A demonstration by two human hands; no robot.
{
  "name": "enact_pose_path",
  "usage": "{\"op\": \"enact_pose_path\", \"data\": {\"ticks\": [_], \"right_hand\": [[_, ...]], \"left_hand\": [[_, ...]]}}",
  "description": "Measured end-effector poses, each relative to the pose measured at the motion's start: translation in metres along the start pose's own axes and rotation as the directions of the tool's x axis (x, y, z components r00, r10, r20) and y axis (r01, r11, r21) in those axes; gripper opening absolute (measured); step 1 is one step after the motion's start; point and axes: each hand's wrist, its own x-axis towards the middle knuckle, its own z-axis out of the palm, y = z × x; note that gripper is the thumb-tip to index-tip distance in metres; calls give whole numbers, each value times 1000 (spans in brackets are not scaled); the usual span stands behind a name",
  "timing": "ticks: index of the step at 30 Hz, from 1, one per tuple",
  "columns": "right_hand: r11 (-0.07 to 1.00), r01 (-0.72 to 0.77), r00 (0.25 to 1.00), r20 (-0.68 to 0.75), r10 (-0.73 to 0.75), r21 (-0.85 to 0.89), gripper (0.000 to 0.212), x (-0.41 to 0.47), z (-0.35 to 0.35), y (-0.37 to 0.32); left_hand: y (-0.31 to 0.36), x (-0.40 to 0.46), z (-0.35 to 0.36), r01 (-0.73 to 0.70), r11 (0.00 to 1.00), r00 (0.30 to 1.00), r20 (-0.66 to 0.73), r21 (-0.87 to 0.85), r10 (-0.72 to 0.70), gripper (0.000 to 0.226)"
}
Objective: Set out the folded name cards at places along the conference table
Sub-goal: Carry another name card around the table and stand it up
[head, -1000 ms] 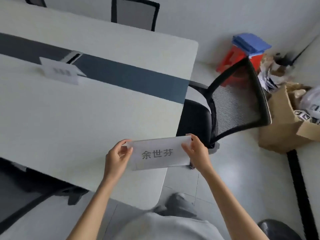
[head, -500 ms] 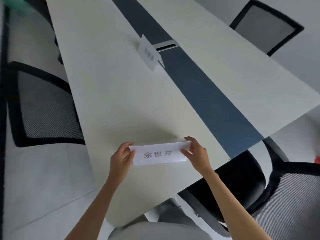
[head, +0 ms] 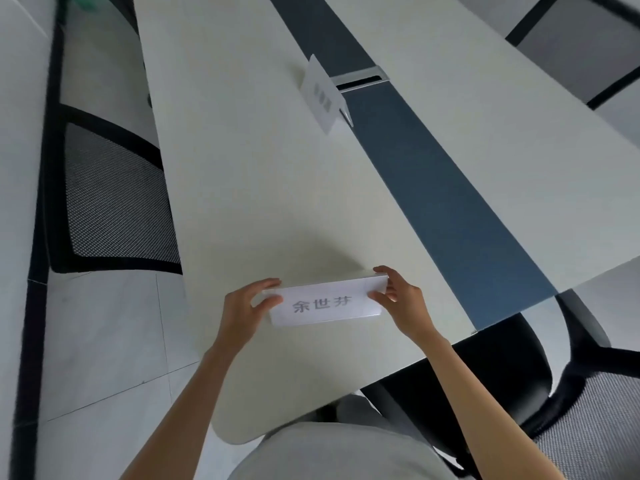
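A white folded name card (head: 327, 302) with grey printed characters is held over the near corner of the pale conference table (head: 249, 174). My left hand (head: 244, 311) pinches its left end between thumb and fingers. My right hand (head: 403, 301) pinches its right end. A second folded name card (head: 322, 95) stands upright farther along the table, next to the dark blue centre strip (head: 433, 181). Whether the held card touches the tabletop cannot be told.
A metal cable port (head: 360, 79) is set in the blue strip behind the standing card. Black mesh chairs stand at the left (head: 114, 202), at the lower right (head: 519, 368) and at the far right (head: 581, 53). Grey tiled floor lies to the left.
The view has swung left along the table and drawn nearer. Both hands have carried the card from beyond the table's corner to over the tabletop, keeping the same pinch.
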Motion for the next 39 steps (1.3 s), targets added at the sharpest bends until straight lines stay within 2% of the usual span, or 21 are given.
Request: {"op": "enact_pose_path", "data": {"ticks": [7,12,15,18,22,24,27,30,34,39], "right_hand": [[997,19,998,-56,-23,-71,41,21,-3,-10],[977,69,996,-50,-80,-200,40,34,-20,-16],[993,72,997,0,-72,-90,38,40,-38,-27],[990,127,992,-14,-127,54,30,54,-68,-41],[975,176,980,-117,-161,133,36,90,-120,-51],[974,166,972,-192,-135,156,40,116,-145,-45],[983,82,967,-253,-38,165,43,159,-167,-19],[968,-19,963,-254,85,251,40,196,-175,11],[942,-148,955,-203,215,301,55,239,-180,47],[926,-172,961,-151,233,336,64,271,-181,70]], "left_hand": [[-5,19,6,-54,998,998,-36,-24,54,25],[8,26,-1,-64,998,998,3,-5,64,34],[29,33,-7,-50,998,999,-2,-48,50,35],[62,51,-10,-119,991,993,-13,-63,119,39],[120,92,9,-187,978,982,-37,-91,184,14],[145,120,34,-210,971,977,-62,-116,204,12],[166,165,84,-223,966,973,-90,-129,212,24],[174,202,133,-198,974,979,-65,-114,192,28],[167,237,180,-143,988,989,-56,-62,140,27],[157,263,211,-52,995,995,-86,-89,45,28]]}}
